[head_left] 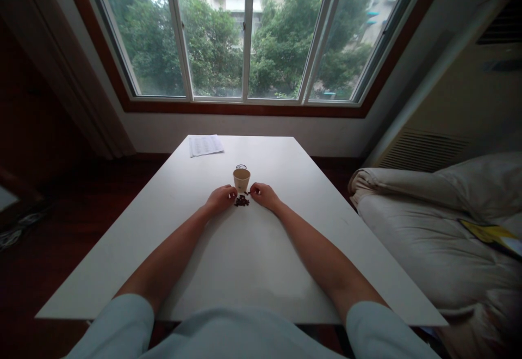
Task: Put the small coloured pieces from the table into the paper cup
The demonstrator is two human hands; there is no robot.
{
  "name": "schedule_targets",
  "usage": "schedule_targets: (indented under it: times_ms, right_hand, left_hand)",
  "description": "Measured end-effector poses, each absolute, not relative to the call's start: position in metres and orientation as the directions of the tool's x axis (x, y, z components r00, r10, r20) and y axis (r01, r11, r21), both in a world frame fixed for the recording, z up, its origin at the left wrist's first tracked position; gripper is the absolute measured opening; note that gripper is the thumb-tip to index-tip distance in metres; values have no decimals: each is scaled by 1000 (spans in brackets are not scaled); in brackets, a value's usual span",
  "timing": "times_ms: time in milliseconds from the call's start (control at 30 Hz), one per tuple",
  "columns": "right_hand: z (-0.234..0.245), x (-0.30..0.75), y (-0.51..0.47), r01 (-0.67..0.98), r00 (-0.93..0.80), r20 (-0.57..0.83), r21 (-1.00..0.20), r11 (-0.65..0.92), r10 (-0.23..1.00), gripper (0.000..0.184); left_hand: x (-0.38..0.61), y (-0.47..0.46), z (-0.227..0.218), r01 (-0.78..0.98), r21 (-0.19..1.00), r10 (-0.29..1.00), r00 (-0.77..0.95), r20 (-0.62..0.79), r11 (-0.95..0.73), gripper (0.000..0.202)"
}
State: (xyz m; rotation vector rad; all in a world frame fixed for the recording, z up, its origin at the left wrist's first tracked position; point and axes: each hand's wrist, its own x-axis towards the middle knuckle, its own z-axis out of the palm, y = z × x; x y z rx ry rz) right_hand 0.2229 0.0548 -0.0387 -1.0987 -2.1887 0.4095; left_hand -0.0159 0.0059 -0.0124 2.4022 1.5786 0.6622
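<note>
A tan paper cup (242, 180) stands upright on the white table (253, 261), its mouth facing up. Just in front of it lies a small pile of dark red beans (242, 201), with a few strays closer to the cup. My left hand (221, 198) rests at the left side of the pile, fingers curled in a pinch. On the opposite side, my right hand (265, 196) is closed the same way, its fingertips beside the stray beans. Whatever either pinch holds is too small to make out. The cup's inside contents cannot be seen.
Behind the cup is a thin dark loop (241, 167), partly hidden. Printed sheets (206, 145) lie at the table's far left corner. A cushioned seat (408, 239) stands along the right side, and a window (244, 38) is beyond the table.
</note>
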Motion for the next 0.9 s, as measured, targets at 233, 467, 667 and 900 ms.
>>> schedule_targets:
  times_ms: [233, 467, 667, 900]
  right_hand:
    - [-44, 222, 55, 616, -408, 420, -528, 584, 810, 12]
    - [-45, 222, 57, 623, -426, 454, -480, 617, 783, 20]
    - [-51, 222, 62, 668, -419, 432, -449, 593, 799, 23]
    - [-50, 221, 59, 650, -427, 442, -457, 608, 789, 24]
  left_hand:
    - [-16, 7, -14, 802, 440, 906, 281, 318, -403, 18]
    - [-14, 6, -11, 822, 480, 936, 169, 309, -307, 13]
    - [-14, 6, -10, 817, 515, 953, 130, 274, -260, 10]
    - [-13, 5, -10, 789, 553, 948, 115, 295, -268, 7]
